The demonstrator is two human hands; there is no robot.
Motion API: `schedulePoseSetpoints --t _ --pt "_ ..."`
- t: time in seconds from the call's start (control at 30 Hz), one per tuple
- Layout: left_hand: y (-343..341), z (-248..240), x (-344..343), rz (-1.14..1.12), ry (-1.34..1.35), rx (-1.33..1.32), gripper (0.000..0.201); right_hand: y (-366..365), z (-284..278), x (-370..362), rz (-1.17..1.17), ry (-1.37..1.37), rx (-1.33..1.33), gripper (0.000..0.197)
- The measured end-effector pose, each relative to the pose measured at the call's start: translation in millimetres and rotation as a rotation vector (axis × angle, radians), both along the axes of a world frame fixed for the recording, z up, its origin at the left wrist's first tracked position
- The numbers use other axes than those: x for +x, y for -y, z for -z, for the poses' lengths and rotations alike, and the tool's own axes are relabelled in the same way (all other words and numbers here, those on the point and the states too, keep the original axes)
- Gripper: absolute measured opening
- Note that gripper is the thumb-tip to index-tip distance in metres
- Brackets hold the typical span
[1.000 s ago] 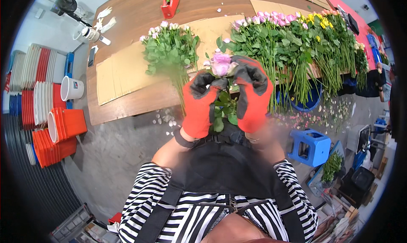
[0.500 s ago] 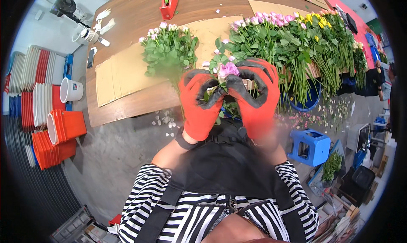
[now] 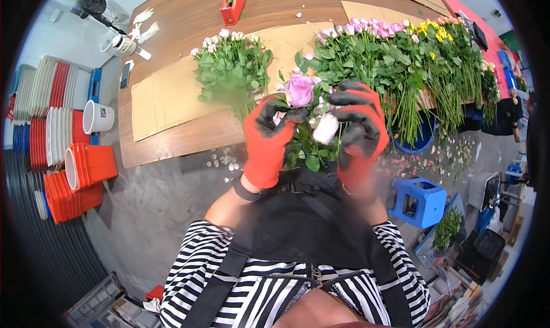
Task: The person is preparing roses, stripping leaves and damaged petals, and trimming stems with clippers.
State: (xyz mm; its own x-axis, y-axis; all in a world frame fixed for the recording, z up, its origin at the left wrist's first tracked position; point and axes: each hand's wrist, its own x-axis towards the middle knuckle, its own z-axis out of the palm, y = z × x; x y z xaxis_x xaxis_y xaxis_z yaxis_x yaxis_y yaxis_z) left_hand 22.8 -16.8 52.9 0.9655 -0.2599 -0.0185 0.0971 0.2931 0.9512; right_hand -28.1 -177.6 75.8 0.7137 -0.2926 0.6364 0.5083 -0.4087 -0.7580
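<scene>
My left hand, in a red work glove with black palm and fingers, is closed around a pink-purple rose just under its bloom. The rose's green leaves hang below, between my hands. To the right, my right hand, gloved the same way, is held apart from the bloom with its fingers loosely curved and spread. A pale pink petal, smeared by motion, is in the air beside its fingers. Beyond my left hand, a bunch of pale pink roses lies on cardboard.
On the wooden table lie long-stemmed pink and yellow roses, cardboard and a red tape dispenser. Below the stems stands a blue bucket. A blue stool is at right, orange bins at left. Petals litter the floor.
My right hand has drawn away from the rose to the right, and pale petals have come loose between the hands. The bloom now shows fully above my left hand.
</scene>
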Motion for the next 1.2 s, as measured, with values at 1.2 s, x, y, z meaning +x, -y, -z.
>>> schedulePoseSetpoints --t 1.2 --pt "7 12 9 0.116 0.275 0.176 0.009 -7 -28 17 0.193 -0.093 -0.324 0.031"
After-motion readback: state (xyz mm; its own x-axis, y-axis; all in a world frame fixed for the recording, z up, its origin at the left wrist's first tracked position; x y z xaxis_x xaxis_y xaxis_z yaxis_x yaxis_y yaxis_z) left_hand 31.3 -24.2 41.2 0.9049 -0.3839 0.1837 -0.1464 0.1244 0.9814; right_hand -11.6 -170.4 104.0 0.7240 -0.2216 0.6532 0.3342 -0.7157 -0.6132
